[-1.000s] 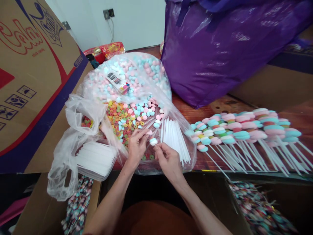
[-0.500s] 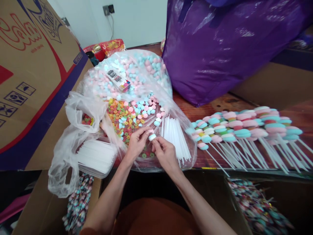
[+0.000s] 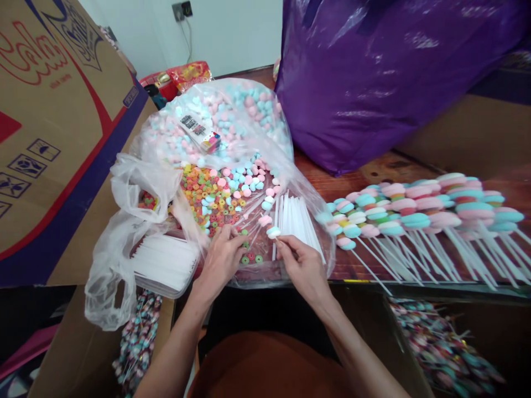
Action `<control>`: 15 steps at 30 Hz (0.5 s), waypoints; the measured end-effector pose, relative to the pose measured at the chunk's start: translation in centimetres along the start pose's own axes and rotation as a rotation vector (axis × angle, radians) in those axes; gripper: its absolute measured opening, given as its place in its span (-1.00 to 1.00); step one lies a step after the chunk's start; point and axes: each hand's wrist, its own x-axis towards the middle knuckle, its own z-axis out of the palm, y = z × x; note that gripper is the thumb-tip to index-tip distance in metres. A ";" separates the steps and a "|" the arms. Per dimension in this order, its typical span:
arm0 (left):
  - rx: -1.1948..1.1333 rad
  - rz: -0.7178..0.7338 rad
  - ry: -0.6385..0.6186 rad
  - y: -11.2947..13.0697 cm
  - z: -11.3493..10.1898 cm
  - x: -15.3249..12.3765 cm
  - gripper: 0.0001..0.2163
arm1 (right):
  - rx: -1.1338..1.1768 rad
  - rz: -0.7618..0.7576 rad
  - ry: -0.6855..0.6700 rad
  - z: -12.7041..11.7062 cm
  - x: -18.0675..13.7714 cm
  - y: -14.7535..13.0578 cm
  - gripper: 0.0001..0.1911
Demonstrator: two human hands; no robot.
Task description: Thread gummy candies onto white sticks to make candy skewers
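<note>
My right hand (image 3: 302, 265) is closed in a pinch on a marshmallow skewer (image 3: 273, 232). Pink and blue-white marshmallows show at its upper end, with a reddish piece between them; most of the stick is hidden by my fingers. Lower left of it, my left hand (image 3: 224, 257) is open, fingers bent and a little apart, at the edge of the loose gummy rings (image 3: 213, 190). Its fingertips are beside a few green rings on the clear plastic. Pink and blue marshmallows (image 3: 244, 179) lie loose behind. White sticks (image 3: 296, 221) are fanned out right of the skewer.
Finished-looking marshmallow skewers (image 3: 415, 210) lie in rows at the right. A large purple bag (image 3: 373, 83) stands behind them. Left are a tub of white sticks (image 3: 166, 265), a crumpled plastic bag (image 3: 112, 293) and a big carton (image 3: 62, 166). A bag of marshmallows (image 3: 249, 110) lies at the back.
My left hand has let go of the marshmallow skewer and moved down and left to the gummy rings. My right hand has shifted right with the skewer.
</note>
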 end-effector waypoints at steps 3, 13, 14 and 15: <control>0.007 0.060 -0.056 -0.5 0.3 0.0 -0.79 | -0.001 -0.012 -0.015 0.1 -0.1 -0.2 -0.66; -0.778 -0.302 0.212 -0.6 1.1 0.7 -0.83 | 0.122 -0.013 -0.068 0.0 -1.1 -0.9 -0.70; -0.896 -0.358 0.213 -0.5 1.0 1.0 -0.79 | 0.138 -0.014 -0.086 0.0 -1.2 -1.0 -0.70; -0.996 -0.399 0.208 -0.5 0.8 1.2 -0.76 | 0.148 -0.017 -0.107 -0.1 -1.4 -1.1 -0.70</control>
